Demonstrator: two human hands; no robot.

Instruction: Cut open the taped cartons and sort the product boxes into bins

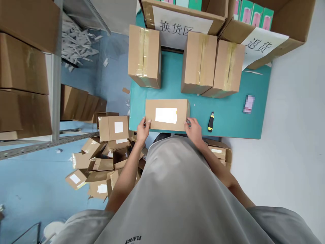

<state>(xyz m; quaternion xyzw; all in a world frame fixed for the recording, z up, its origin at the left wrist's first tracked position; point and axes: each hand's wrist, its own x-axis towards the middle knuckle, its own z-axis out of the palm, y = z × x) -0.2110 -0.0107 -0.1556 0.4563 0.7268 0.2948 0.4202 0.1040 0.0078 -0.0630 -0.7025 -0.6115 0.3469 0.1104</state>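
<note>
A brown cardboard box point(151, 113) lies at the front edge of the green table point(172, 67), its white label facing up. My left hand point(143, 130) grips the box's left end near the front corner, thumb on the top face. At the opposite end, my right hand point(193, 130) is closed on the front right corner. Both hands hold the box between them. To the right of my right hand lies a yellow and black utility knife point(211, 122).
Three taped boxes, a left one point(144, 54) and a right pair point(199, 62), stand behind. Two large open cartons point(297, 23) with paper signs hold green packages. A blurred pinkish item point(248, 103) lies at right. Opened boxes point(101, 164) pile on the floor beside a metal shelf point(56, 84).
</note>
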